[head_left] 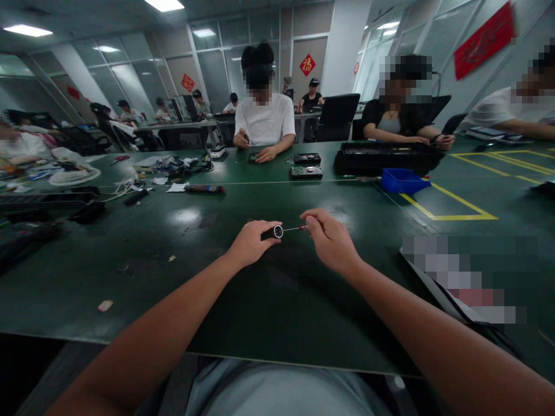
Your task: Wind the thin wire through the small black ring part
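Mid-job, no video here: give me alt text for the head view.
The left hand holds a dark cylinder with a light-rimmed round end, while the right hand points a thin red-handled tool towards it; whether they touch is unclear. Beyond, across the green table, are a blue bin to the right and a co-worker in white.

Cool, dim light from ceiling panels [165,4] leaves a whitish glare on the green tabletop [184,216]. Shadow darkens it below the left hand [255,242] and right hand [333,238], which look fairly crisp; wide-angle distortion stretches and softens the outer edges, and some patches are pixelated
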A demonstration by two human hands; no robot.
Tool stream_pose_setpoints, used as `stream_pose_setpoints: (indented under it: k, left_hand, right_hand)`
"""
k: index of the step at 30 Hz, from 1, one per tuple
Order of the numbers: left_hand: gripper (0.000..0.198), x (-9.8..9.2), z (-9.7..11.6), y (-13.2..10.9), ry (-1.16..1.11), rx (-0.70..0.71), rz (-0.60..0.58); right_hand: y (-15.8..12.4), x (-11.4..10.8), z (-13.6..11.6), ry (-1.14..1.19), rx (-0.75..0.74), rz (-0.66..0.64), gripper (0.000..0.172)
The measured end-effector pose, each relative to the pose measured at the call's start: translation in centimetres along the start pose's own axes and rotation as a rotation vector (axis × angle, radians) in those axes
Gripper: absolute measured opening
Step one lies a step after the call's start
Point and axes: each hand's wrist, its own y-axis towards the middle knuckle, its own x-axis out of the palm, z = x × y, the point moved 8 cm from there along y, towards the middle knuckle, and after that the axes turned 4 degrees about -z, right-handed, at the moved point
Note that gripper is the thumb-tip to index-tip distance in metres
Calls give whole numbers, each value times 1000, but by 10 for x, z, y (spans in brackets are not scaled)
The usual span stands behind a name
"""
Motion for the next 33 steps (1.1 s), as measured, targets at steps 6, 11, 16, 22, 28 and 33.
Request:
stream_pose_setpoints:
  k: [6,11,16,22,28,33]
  left_hand:
    - [40,3,-1,0,18,12,5]
    - [43,-5,8,-1,2,111,54]
    - [39,-1,11,1,155,148,-48]
    - [41,1,4,3,166,92,-74]
    - [40,1,6,2,160,55,-90]
    - [41,0,5,2,115,62,-34]
  right_hand:
    - [4,4,17,317,84,81,21]
    - [7,14,43,726,237,137,27]
    - [9,22,64,795,415,100,27]
    - [11,10,63,608,328,186,29]
    - [9,7,45,561,205,188,27]
    - [6,6,31,435,138,131,24]
